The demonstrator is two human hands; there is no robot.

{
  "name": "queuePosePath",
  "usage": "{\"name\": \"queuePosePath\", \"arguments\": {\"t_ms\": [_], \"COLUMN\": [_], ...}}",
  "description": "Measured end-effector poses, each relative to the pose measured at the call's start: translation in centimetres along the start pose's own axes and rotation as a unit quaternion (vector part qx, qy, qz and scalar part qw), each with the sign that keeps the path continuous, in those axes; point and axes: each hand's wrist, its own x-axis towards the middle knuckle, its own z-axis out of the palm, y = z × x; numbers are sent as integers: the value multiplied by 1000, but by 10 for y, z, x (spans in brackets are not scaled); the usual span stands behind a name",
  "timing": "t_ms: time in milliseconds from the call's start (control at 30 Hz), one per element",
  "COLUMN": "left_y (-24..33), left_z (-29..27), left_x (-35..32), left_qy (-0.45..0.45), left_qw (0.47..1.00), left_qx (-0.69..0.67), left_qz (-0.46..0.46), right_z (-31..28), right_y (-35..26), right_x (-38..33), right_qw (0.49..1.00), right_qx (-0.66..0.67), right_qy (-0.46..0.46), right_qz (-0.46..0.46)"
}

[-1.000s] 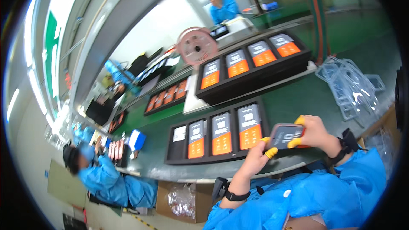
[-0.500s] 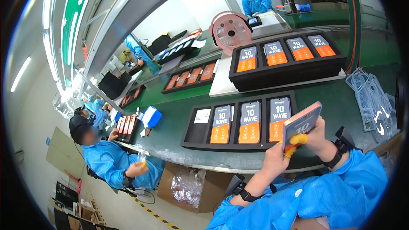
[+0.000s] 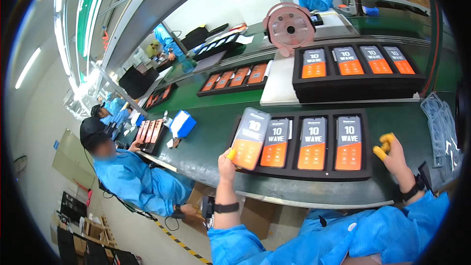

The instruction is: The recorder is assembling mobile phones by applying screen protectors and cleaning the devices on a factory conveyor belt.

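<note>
I am holding a phone [image 3: 250,138] with an orange and grey screen in my left hand [image 3: 227,166], tilted up over the left end of the black tray [image 3: 304,172] in front of me. My fingers are closing on its lower edge, and one yellow-capped fingertip [image 3: 231,154] is showing at the bottom left corner. The phone is covering the tray's leftmost slot, so I cannot tell what is lying under it.

My right hand [image 3: 392,154] is hovering just off the tray's right edge, holding nothing, loosely curled, with two yellow-capped fingertips [image 3: 381,148] pointing toward the tray. A dark strap [image 3: 414,189] is sitting on that wrist.

Three more phones [image 3: 312,143] are lying flat in the tray's other slots, screens up. The tray is resting on the green belt [image 3: 211,132]. Beyond it, a second black tray [image 3: 358,76] with four phones is sitting on a pale board, and a pink reel [image 3: 289,27] is standing behind that. Clear plastic inserts [image 3: 441,127] are piling up to my right. A blue and white box [image 3: 182,123] is lying to the left on the belt, near a seated person in a blue coat [image 3: 132,179].
</note>
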Motion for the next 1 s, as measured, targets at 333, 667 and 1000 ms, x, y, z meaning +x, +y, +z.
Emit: {"name": "queuePosePath", "arguments": {"t_ms": [333, 667, 1000], "left_y": [-7, -64, 91], "left_z": [-5, -76, -18], "left_x": [22, 35, -44], "left_qy": [119, 72, 38], "left_qw": [658, 875, 992], "left_qx": [737, 431, -82], "left_qz": [96, -210, -92], "right_z": [6, 31, -69], "right_y": [-4, -18, -18], "right_x": [-27, -31, -36], "right_qw": [993, 985, 922], "right_qx": [-107, -142, 374], "right_qy": [-8, -28, 49], "right_qz": [-40, -90, 81]}}
